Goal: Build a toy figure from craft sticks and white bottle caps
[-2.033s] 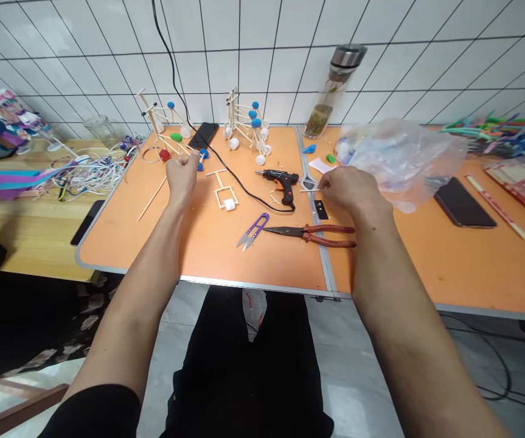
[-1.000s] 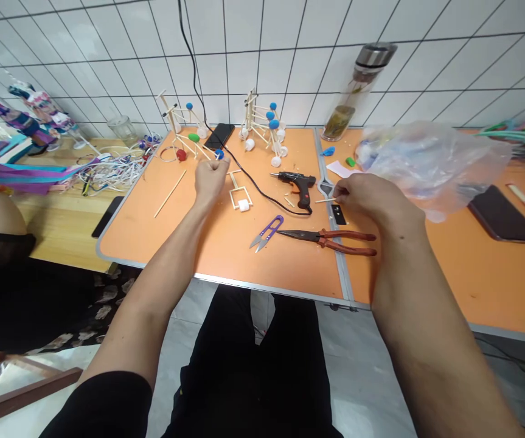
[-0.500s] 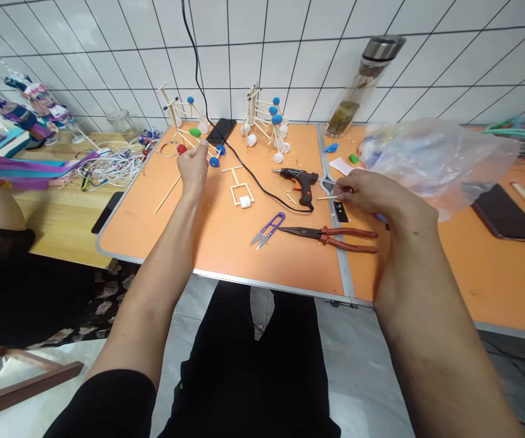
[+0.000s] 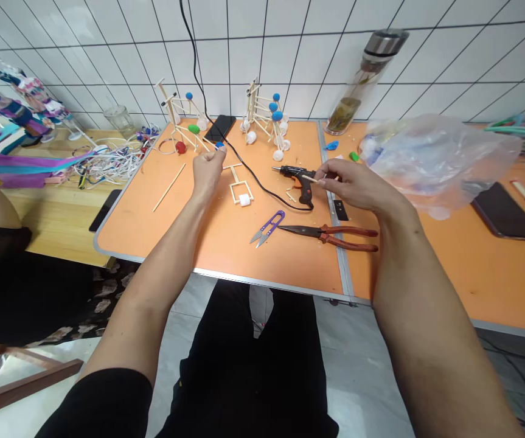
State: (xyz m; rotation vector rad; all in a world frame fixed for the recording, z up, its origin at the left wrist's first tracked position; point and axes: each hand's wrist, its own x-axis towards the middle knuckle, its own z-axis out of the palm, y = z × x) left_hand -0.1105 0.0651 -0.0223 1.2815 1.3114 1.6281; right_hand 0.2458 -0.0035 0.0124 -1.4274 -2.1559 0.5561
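My left hand (image 4: 208, 173) is closed over the table, beside a blue clay ball (image 4: 219, 146) at the near end of a wooden stick model (image 4: 184, 131). What its fingers hold, if anything, is hidden. My right hand (image 4: 362, 185) pinches a short, thin wooden stick (image 4: 308, 179), which points left above the handle of a black glue gun (image 4: 299, 174). Between the hands lies a small stick frame (image 4: 241, 192) with a white piece (image 4: 244, 200) at its corner. A second stick model (image 4: 262, 115) with blue and white balls stands behind.
Purple thread snips (image 4: 269, 228) and red-handled pliers (image 4: 335, 235) lie near the front edge. A loose stick (image 4: 170, 187) is at left. A cable crosses the table. A plastic bag (image 4: 435, 158), a bottle (image 4: 358, 91) and phones are around. Another person sits at left.
My left hand has moved right, uncovering the red ball and the loose stick. My right hand has moved left with its short stick, from the table seam to the glue gun.
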